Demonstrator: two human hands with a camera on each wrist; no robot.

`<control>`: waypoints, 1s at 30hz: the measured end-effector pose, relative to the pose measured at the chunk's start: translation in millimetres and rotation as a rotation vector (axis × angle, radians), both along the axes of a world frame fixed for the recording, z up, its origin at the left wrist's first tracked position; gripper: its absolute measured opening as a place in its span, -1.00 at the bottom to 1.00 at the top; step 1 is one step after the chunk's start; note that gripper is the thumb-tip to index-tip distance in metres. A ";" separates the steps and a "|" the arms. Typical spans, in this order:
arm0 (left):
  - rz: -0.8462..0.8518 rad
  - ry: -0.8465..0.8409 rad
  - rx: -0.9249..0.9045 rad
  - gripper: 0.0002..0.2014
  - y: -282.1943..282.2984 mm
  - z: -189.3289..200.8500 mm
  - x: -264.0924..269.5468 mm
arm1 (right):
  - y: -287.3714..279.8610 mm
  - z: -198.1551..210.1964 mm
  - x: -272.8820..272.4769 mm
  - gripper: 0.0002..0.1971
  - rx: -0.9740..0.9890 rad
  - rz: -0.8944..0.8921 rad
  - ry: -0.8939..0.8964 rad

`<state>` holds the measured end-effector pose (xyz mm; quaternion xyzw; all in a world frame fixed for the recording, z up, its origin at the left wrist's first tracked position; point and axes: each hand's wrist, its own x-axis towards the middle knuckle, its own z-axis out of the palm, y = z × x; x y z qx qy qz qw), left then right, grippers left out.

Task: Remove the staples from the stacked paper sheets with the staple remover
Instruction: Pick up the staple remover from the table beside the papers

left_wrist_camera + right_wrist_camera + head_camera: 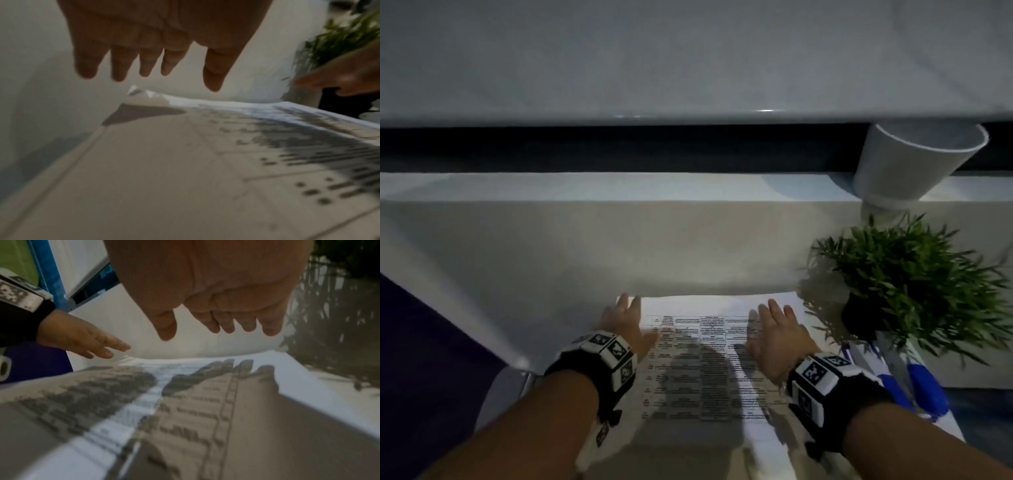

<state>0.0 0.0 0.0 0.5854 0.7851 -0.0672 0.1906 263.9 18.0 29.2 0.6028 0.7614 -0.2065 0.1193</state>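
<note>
As the job appears barely begun, the person's left hand point(625, 325) and right hand point(774, 332) hover empty, fingers spread, above the stacked paper sheets point(698, 370) at lower centre on the table point(585, 257). No staple remover is discernible, so fetching it likely comes next.

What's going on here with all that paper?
A person holds both hands open over a stack of printed paper sheets on a white table. The left hand is near its far left corner, and the right hand is near the far right, beside a potted plant. Neither holds a tool, so staple pulling seems not yet begun.
</note>
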 end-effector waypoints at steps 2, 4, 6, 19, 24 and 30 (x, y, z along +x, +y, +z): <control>0.101 -0.042 -0.068 -0.06 4.8 -15.4 -11.5 | -2.2 -17.4 3.3 -0.17 -0.039 -0.019 -0.046; 0.154 -0.102 -0.131 -0.07 8.9 -18.0 -20.7 | -1.3 -34.0 6.7 -0.13 -0.048 -0.020 -0.068; 0.130 -0.132 -0.093 -0.14 15.9 -20.5 -24.1 | 2.8 -44.5 7.5 -0.13 -0.050 -0.015 -0.071; 0.045 0.146 -0.009 -0.21 8.9 -12.9 -6.8 | 1.9 -43.7 11.6 -0.21 -0.006 0.097 -0.149; 0.016 0.134 0.005 -0.24 -31.8 -12.0 4.3 | -39.7 -33.0 25.2 -0.54 0.070 0.142 -0.180; -0.025 0.199 0.007 -0.32 -80.8 -18.2 24.9 | -91.9 -29.2 52.3 -0.52 0.051 0.153 -0.163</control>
